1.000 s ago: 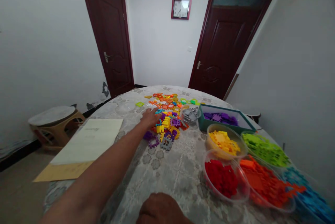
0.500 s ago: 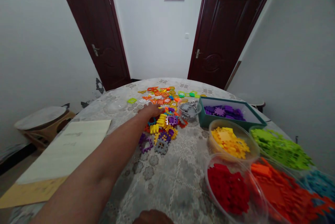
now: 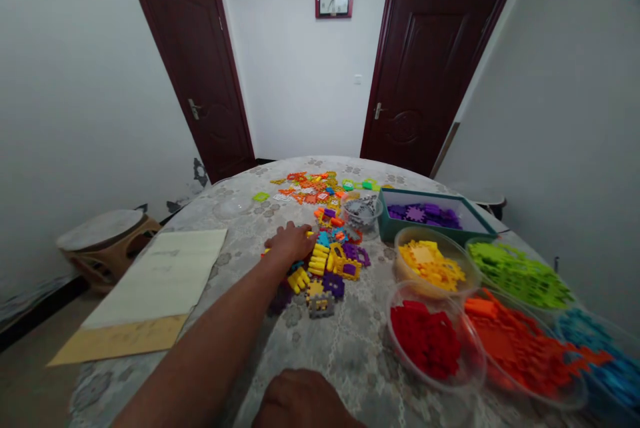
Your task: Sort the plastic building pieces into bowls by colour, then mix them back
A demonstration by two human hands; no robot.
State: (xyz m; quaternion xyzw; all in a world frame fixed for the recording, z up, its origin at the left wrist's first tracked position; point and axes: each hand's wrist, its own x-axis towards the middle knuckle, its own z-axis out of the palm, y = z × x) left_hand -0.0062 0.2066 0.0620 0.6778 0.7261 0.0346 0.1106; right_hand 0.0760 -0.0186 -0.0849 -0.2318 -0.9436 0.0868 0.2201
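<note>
My left hand [image 3: 290, 241] reaches out over the round table [image 3: 320, 341], palm down, fingers lying on the left edge of a heap of yellow, purple and orange plastic pieces [image 3: 333, 265]. Nothing is gripped in it that I can see. A second, flatter scatter of orange and green pieces [image 3: 315, 189] lies farther back. My right hand [image 3: 305, 403] rests at the near table edge; only its back shows and its fingers are hidden.
To the right stand a teal box of purple pieces [image 3: 386, 228], a small clear bowl of grey pieces [image 3: 363, 211], and bowls of yellow [image 3: 430, 261], red [image 3: 425, 341], orange [image 3: 520, 348], green [image 3: 515, 271] and blue pieces [image 3: 605, 361]. Sheets of paper [image 3: 160, 275] lie left, a stool [image 3: 100, 231] beyond.
My left hand has pulled back toward me, dragging the heap of pieces along the table with it. My right hand has come further into view as the camera tilted.
</note>
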